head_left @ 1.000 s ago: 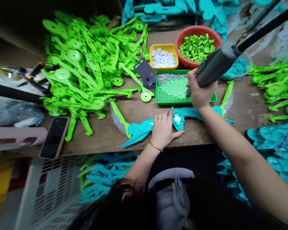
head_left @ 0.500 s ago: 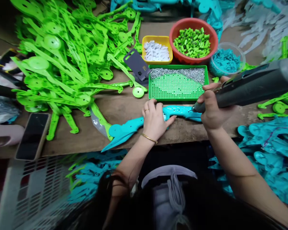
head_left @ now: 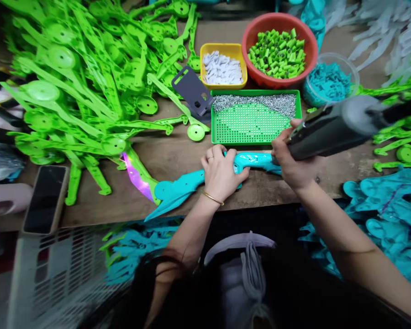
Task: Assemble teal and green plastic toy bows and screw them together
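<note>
Where the table's left side begins, a dark-screened phone [head_left: 45, 199] lies before piled green parts [head_left: 78, 91]. Near centre, the left hand [head_left: 222, 171] bends its fingers over the middle of a turquoise assembly [head_left: 181, 188], holding it down. Farther off, a yellow tub [head_left: 223, 86] holds white pieces, a green basket [head_left: 239, 124] small metal pieces, a red bowl [head_left: 281, 81] green cylinders. The right hand [head_left: 294, 162] wraps its fingers round a grey power tool [head_left: 329, 132]; beyond, a clear tub [head_left: 355, 82] holds turquoise bits.
</note>
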The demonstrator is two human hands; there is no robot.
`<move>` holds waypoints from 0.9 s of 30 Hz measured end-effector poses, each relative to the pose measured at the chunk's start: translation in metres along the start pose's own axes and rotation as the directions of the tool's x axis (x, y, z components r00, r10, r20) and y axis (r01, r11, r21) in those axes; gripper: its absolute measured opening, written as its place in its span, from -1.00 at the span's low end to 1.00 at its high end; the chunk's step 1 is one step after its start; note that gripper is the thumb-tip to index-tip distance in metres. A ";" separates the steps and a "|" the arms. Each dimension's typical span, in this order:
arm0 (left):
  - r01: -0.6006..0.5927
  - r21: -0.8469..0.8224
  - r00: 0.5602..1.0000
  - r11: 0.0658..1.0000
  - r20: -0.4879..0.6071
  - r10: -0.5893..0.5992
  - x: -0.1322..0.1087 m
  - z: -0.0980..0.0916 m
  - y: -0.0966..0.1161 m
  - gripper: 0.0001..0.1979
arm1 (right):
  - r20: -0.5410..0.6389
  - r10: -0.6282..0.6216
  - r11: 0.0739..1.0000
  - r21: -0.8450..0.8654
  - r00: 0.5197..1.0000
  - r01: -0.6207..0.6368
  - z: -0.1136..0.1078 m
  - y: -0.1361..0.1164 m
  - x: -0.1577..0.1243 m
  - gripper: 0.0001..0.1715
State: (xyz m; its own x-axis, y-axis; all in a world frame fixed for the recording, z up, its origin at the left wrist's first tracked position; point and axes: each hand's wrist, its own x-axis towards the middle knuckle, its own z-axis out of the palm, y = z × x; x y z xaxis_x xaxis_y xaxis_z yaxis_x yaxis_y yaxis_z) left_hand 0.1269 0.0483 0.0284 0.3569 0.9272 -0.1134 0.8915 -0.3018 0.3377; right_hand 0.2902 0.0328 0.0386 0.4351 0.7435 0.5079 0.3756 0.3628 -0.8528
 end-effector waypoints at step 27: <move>-0.040 0.023 0.997 0.999 -0.072 0.042 -0.006 0.000 0.001 -0.54 | -0.221 0.031 0.996 0.083 0.975 -0.012 0.046 0.046 0.055 -0.59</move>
State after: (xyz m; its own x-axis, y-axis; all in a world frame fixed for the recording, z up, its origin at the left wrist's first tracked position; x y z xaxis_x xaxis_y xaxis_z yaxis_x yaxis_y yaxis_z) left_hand 0.1253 0.0424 0.0289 0.3729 0.9273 -0.0318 0.8827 -0.3440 0.3201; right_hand 0.2939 0.1159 0.0219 0.6162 0.6119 0.4959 0.3012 0.3987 -0.8662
